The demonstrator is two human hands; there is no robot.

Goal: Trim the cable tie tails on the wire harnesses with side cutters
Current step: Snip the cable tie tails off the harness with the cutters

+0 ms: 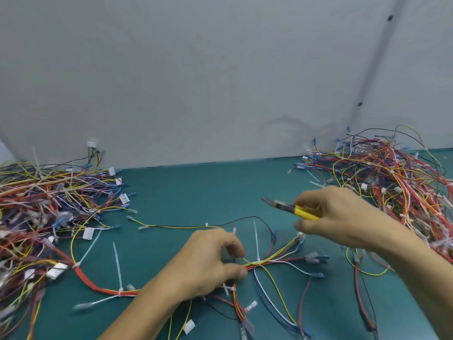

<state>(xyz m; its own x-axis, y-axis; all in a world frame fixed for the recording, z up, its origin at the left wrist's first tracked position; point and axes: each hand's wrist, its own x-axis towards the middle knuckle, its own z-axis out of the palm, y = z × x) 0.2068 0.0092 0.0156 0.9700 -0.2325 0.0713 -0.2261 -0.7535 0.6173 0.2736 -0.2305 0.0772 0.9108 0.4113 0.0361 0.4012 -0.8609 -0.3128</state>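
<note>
Head-camera view looking down at a teal work mat (196,192) with a plain grey wall (196,69) filling the upper half of the frame.

In the lower centre, the left hand (208,263) rests on the mat. Its thumb and fingers are curled and pinch a wire harness (253,265) of red, yellow, white and blue wires. The harness lies across the lower middle of the frame and fans out to the right of the hand.

Just right of the pinching fingertips, a white cable tie binds the bundle. Its uncut tail (256,241) stands upward in the frame. Two more long tails (117,263) stick out of the harness in the lower left.

At centre right, the right hand (338,217) hovers above the mat. Its fingers are wrapped around the yellow handles of the side cutters (297,210). The dark nose points left, apart from the tie; it is too blurred to tell how far the blades are open.

One tangled pile of harnesses (36,204) fills the left edge, another pile (392,180) the right edge.
</note>
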